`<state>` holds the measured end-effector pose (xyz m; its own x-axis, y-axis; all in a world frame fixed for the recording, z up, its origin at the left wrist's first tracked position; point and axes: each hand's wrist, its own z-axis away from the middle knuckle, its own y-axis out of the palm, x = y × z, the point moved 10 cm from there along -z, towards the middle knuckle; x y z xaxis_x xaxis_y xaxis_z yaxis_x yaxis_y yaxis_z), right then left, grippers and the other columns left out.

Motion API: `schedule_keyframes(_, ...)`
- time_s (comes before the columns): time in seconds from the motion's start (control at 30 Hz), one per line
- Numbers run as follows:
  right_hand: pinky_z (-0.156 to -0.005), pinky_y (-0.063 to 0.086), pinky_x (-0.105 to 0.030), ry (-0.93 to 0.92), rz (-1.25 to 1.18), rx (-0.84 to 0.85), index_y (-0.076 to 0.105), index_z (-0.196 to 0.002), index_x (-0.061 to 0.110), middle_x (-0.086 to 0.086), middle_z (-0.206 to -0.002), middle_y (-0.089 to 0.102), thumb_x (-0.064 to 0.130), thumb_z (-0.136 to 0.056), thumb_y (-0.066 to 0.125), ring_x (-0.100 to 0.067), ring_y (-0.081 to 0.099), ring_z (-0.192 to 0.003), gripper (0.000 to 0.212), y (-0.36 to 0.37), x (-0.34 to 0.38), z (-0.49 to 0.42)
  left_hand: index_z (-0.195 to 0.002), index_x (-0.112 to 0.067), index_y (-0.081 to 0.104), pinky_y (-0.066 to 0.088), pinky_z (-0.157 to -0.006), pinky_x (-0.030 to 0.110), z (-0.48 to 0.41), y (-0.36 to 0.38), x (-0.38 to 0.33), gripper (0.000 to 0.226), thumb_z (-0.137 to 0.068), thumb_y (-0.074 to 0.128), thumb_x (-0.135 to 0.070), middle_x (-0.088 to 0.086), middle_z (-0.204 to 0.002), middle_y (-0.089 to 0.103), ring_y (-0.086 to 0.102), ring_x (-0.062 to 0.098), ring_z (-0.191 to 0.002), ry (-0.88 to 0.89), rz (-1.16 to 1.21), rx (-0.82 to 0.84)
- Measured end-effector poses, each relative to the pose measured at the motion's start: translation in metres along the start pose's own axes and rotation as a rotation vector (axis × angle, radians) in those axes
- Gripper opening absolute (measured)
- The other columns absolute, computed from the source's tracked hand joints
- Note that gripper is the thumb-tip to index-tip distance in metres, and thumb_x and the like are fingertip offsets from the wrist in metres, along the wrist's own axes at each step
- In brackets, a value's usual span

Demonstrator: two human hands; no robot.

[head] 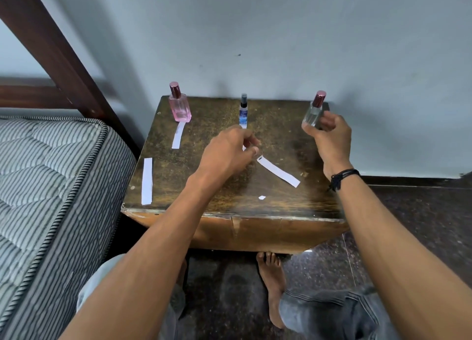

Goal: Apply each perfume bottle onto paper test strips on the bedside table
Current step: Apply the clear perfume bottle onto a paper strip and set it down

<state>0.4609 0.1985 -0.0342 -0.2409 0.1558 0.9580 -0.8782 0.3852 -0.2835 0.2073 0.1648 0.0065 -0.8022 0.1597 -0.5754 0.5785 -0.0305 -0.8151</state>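
On the wooden bedside table a pink bottle stands at the back left with a white strip in front of it. A slim blue spray bottle stands at the back middle. My right hand grips a clear bottle with a dark red cap, tilted, above the back right corner. At the table's middle, my left hand pinches the end of a white strip that slants toward the right. Another strip lies along the left edge.
A small paper scrap lies near the front edge. A striped mattress and a dark wooden bed frame border the table on the left. The wall is directly behind. My bare foot rests on the dark floor below the table's front.
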Motion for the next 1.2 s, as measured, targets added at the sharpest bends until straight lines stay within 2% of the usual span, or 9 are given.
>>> schedule_keyframes(0.13,-0.095,0.043,-0.025,-0.046,0.054,-0.033,0.061,-0.133,0.022,0.005,-0.131,0.064,0.031,-0.087,0.081,-0.011,0.058,-0.118,0.052,0.008,0.007,-0.006,-0.1,-0.023,0.072,0.046,-0.079,0.03,-0.005,-0.001,-0.003,0.012,-0.091,0.068,-0.03,-0.007,-0.104,0.065,0.059,0.013,-0.088,0.004,0.004,-0.013)
schedule_keyframes(0.33,-0.099,0.051,-0.037,-0.061,0.086,-0.063,0.064,-0.128,0.023,0.002,-0.125,0.067,0.031,-0.092,0.075,-0.018,0.062,-0.114,0.038,0.011,0.005,-0.01,-0.101,-0.024,0.073,0.047,-0.077,0.028,-0.008,0.003,-0.008,0.012,-0.092,0.067,-0.03,-0.009,-0.102,0.064,0.06,0.011,-0.084,0.011,0.034,-0.012)
schedule_keyframes(0.57,-0.093,0.048,-0.03,-0.104,0.07,-0.067,0.065,-0.129,0.024,0.006,-0.121,0.068,0.028,-0.093,0.074,-0.012,0.062,-0.11,0.037,0.008,0.005,-0.002,-0.101,-0.023,0.073,0.043,-0.076,0.026,-0.008,0.006,-0.01,0.012,-0.092,0.068,-0.029,-0.01,-0.1,0.063,0.058,0.009,-0.082,0.016,0.044,-0.002)
schedule_keyframes(0.77,-0.087,0.047,-0.02,-0.114,-0.006,-0.037,0.068,-0.124,0.027,0.005,-0.119,0.07,0.023,-0.092,0.075,-0.011,0.064,-0.111,0.033,0.003,0.001,0.011,-0.1,-0.023,0.073,0.048,-0.079,0.03,-0.006,0.004,-0.012,0.011,-0.091,0.068,-0.028,-0.01,-0.099,0.063,0.057,0.01,-0.082,0.025,0.048,0.007)
schedule_keyframes(1.0,-0.1,0.052,-0.033,-0.097,-0.102,-0.005,0.071,-0.116,0.029,0.006,-0.116,0.072,0.024,-0.09,0.076,-0.013,0.066,-0.112,0.027,-0.002,-0.006,0.036,-0.1,-0.024,0.073,0.052,-0.083,0.034,-0.004,0.003,-0.01,0.012,-0.092,0.068,-0.03,-0.011,-0.1,0.063,0.059,0.011,-0.084,0.016,0.058,0.01)
schedule_keyframes(1.1,-0.093,0.054,-0.024,-0.083,-0.165,0.01,0.071,-0.115,0.025,0.002,-0.113,0.074,0.02,-0.09,0.077,-0.014,0.068,-0.108,0.026,-0.004,-0.007,0.05,-0.1,-0.023,0.073,0.052,-0.083,0.034,-0.003,0.002,-0.009,0.012,-0.092,0.068,-0.03,-0.01,-0.1,0.063,0.058,0.01,-0.084,0.021,0.058,0.015)
schedule_keyframes(1.2,-0.082,0.05,-0.011,-0.095,-0.191,0.018,0.07,-0.119,0.02,0.002,-0.114,0.074,0.014,-0.089,0.077,-0.004,0.068,-0.101,0.031,-0.007,-0.004,0.062,-0.101,-0.022,0.073,0.053,-0.084,0.035,-0.002,0.001,-0.008,0.013,-0.092,0.068,-0.03,-0.009,-0.102,0.063,0.059,0.011,-0.084,0.023,0.06,0.017)
